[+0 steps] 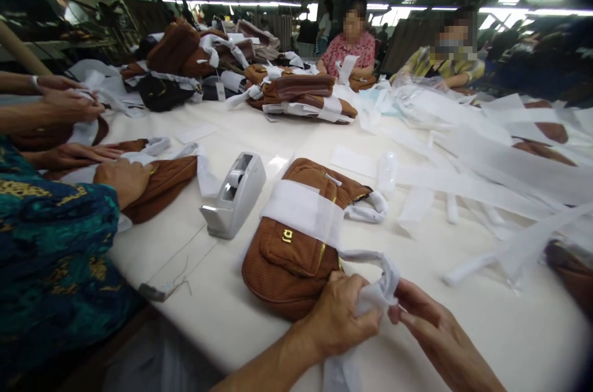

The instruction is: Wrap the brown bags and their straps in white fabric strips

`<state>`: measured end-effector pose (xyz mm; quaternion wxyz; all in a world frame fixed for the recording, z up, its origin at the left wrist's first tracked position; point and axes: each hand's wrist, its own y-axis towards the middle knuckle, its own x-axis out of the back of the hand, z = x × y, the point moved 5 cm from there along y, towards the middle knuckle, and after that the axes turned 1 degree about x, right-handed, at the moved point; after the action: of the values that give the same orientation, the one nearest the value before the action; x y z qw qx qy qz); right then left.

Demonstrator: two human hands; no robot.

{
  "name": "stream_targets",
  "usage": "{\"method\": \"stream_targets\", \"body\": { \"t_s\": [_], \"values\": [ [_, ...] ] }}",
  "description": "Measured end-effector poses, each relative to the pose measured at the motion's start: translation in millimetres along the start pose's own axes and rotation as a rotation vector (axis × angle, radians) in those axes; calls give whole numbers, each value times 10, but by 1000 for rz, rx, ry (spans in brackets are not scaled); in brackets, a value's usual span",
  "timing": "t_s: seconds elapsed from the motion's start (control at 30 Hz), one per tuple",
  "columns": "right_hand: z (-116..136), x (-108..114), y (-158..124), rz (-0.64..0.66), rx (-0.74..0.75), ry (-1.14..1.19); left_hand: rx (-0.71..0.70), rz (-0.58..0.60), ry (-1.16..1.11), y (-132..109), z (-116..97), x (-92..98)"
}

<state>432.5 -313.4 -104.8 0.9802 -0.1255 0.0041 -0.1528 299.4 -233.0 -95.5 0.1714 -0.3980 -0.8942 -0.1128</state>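
Observation:
A brown corduroy bag [290, 256] with gold letters lies on the white table, a white wrap band [303, 210] around its middle. From its right side runs a strap covered in white wrapping [382, 268]. My left hand [343, 312] is closed around this wrapped strap just off the bag's lower right edge. Against the strap's outer side, my right hand [424, 312] has its thumb and fingertips pressed to the white material. A loose white tail [341, 373] hangs below my left hand.
Left of the bag stands a grey tape dispenser [236, 194]. Co-workers' hands [123, 179] handle brown bags at the left. Wrapped bags [301, 95] are piled at the back, white strips [486, 188] lie at right, and two people sit across the table [463, 324].

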Motion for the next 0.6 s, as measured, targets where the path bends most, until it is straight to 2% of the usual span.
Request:
{"method": "stream_targets", "body": {
  "t_s": [0.17,0.37,0.47,0.6],
  "values": [
    [-93,-107,29,64,-42,64,-106,53,57,2,35,-97],
    [-113,-211,186,64,9,187,-79,130,92,43,104,-120],
    [-115,-216,234,66,40,138,-54,129,65,76,119,-98],
    [-112,-207,267,7,23,13,-19,125,-74,106,72,-6]
  ]
}}
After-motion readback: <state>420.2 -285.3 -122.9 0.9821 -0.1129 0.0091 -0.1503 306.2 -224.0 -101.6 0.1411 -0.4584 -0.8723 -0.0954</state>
